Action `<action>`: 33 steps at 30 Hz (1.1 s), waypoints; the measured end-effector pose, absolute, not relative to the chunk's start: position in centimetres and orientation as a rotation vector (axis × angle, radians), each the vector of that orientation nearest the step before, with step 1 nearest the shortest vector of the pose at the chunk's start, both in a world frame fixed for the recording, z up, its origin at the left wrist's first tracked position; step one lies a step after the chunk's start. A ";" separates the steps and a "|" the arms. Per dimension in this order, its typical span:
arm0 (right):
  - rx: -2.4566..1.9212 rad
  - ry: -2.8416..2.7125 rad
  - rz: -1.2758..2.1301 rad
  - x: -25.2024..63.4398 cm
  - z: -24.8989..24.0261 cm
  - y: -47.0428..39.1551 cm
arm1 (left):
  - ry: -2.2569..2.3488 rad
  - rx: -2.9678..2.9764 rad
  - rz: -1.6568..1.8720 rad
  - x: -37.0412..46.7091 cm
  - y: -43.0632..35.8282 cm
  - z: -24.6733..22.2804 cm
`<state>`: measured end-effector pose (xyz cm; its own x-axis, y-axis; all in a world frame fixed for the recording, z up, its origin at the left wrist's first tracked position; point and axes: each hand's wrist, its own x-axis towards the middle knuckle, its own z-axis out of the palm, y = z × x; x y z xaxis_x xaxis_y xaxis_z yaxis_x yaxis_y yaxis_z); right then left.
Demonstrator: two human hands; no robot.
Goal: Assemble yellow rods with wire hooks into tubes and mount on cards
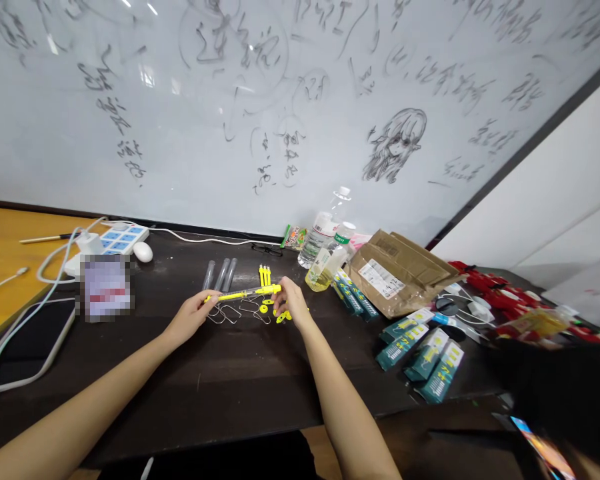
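Between my two hands lies a clear tubular spring scale (240, 294) with yellow ends, held nearly level above the dark table. My left hand (190, 318) pinches its left end. The fingers of my right hand (293, 301) close around the yellow right end. Bent metal wire hooks (225, 315) lie just beneath the tube. Small yellow pieces (283, 317) are scattered by my right fingers, which partly hide them. Several loose clear tubes (222, 275) rest behind the scale, with yellow slender parts (265, 275) to their right.
Bottles (325, 247) and a brown cardboard package (395, 267) stand at the back right. Several teal boxes (405, 347) lie in front of the package. On the left are a power strip (123, 237), a white mouse (143, 251) and cables. A lit phone (543, 447) shows at lower right.
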<state>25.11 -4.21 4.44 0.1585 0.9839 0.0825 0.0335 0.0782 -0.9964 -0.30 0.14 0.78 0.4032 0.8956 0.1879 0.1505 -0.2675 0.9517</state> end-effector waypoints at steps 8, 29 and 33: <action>-1.271 -1.166 0.976 24.9 4.3 -4.2 | 0.915 1.655 0.985 -0.3 0.1 0.8; -1.135 -1.033 1.036 24.3 3.9 -3.9 | 0.905 1.677 0.985 -0.2 0.3 0.3; -0.993 -1.044 1.102 24.1 4.0 -4.0 | 0.933 1.697 1.009 -0.2 0.2 0.6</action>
<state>24.05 -4.00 3.98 0.1313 0.9806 0.1458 -0.1986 0.1701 -0.9652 -0.23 0.24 0.58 0.3764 0.9009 0.2163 0.1448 -0.2878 0.9467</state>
